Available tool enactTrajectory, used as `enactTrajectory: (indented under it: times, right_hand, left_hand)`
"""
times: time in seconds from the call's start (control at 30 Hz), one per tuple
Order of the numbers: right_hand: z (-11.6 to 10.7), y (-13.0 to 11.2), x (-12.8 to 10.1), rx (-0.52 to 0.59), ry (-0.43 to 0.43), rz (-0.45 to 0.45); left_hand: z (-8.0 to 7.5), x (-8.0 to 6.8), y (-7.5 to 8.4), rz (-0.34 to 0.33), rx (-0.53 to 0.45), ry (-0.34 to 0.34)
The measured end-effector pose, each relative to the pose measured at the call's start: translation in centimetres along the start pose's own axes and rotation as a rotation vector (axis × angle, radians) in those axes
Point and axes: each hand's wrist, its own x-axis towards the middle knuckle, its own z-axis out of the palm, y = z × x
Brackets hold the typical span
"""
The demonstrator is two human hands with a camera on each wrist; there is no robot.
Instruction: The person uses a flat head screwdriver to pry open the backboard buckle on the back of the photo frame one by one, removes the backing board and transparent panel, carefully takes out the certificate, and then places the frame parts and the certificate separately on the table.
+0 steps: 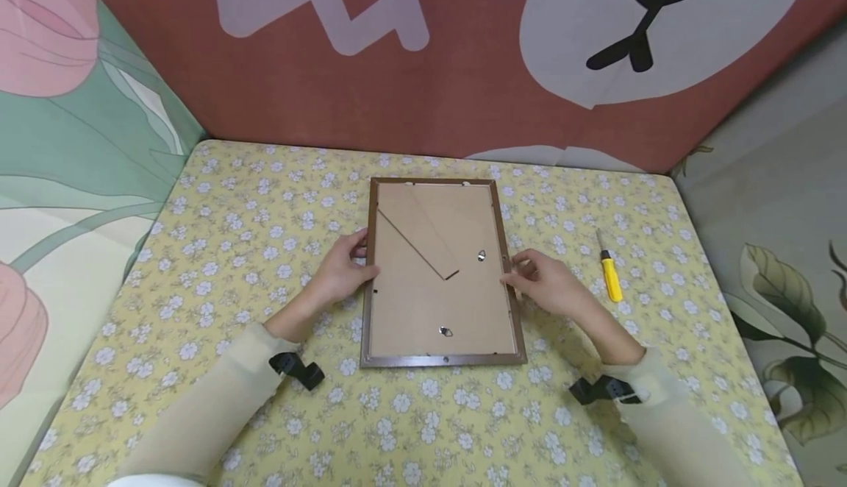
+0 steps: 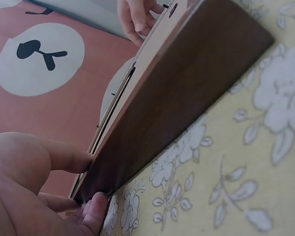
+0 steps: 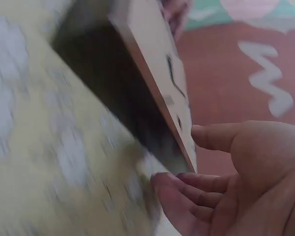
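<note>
A brown wooden picture frame (image 1: pixel 440 281) lies face down on the yellow flowered tablecloth (image 1: pixel 218 251). Its tan backing board, stand flap and small metal clips face up. My left hand (image 1: pixel 340 270) pinches the frame's left edge. In the left wrist view the left hand (image 2: pixel 91 179) has its thumb on top of the frame (image 2: pixel 187 98) and a fingertip low on the dark side. My right hand (image 1: pixel 536 281) is at the right edge. In the right wrist view the right hand (image 3: pixel 176 156) has curled fingers against the frame (image 3: pixel 152 98) and its thumb just over the top.
A yellow-handled screwdriver (image 1: pixel 610 277) lies on the cloth to the right of my right hand. Printed fabric walls (image 1: pixel 423 68) close in the table at the back and both sides. Black wrist straps (image 1: pixel 298 369) sit on both sleeves.
</note>
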Motion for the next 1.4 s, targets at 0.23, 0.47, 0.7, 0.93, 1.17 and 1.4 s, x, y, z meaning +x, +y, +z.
enactTrajectory:
  times: [0.23,0.47,0.7,0.93,1.17,1.4]
  right_hand:
    - [-4.8,4.6,-1.7,-0.104,0.121,0.137]
    - [-5.9,9.3,-2.6,-0.155,0.192,0.342]
    - [-5.5,10.3,-2.6,-0.090,0.200,0.404]
    - [-5.5,9.1,-2.5,0.072,0.321,0.324]
    - [-5.9,5.7,-1.5,0.314,0.332,0.096]
    - [-5.8,1.4,0.8,0.673,0.231,-0.130]
  left_hand:
    - [0.1,0.0,-0.2,0.020,0.008,0.003]
    - [0.0,0.0,-0.8,0.031,-0.022,0.001]
    - [0.1,0.1,-0.8,0.057,-0.033,0.000]
    - [0.2,0.1,-0.7,0.065,-0.054,-0.006]
    - [0.1,0.1,-0.6,0.049,-0.055,0.003]
    - [0.0,0.2,-0.6,0.041,-0.036,0.009]
